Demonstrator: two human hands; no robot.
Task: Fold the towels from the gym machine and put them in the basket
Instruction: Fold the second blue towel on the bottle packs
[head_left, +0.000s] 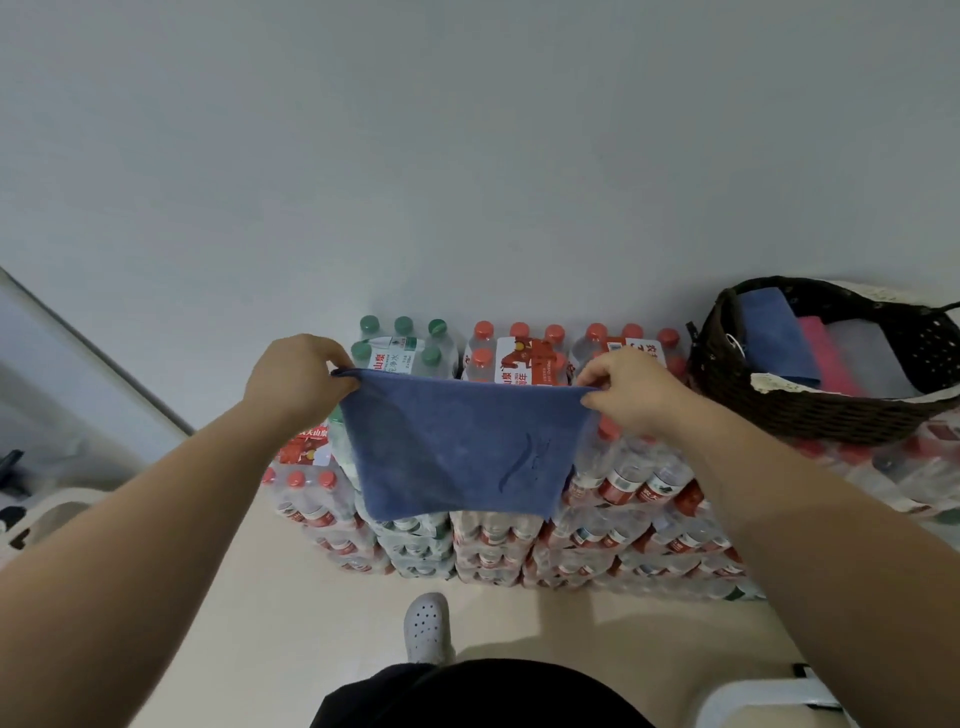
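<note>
A blue towel (457, 447) hangs spread in the air in front of me, over the stacked water packs. My left hand (298, 376) pinches its top left corner. My right hand (631, 392) pinches its top right corner. To the right stands a dark wicker basket (810, 410) on top of the bottle packs. Inside it lie a folded blue towel (776, 338) and a folded pink towel (826, 353).
Shrink-wrapped packs of water bottles (519, 540) with red and green caps are stacked against the white wall. My foot in a grey perforated clog (426, 626) stands on the beige floor. A white object (763, 699) shows at the bottom right, and pale furniture (47, 519) at the left.
</note>
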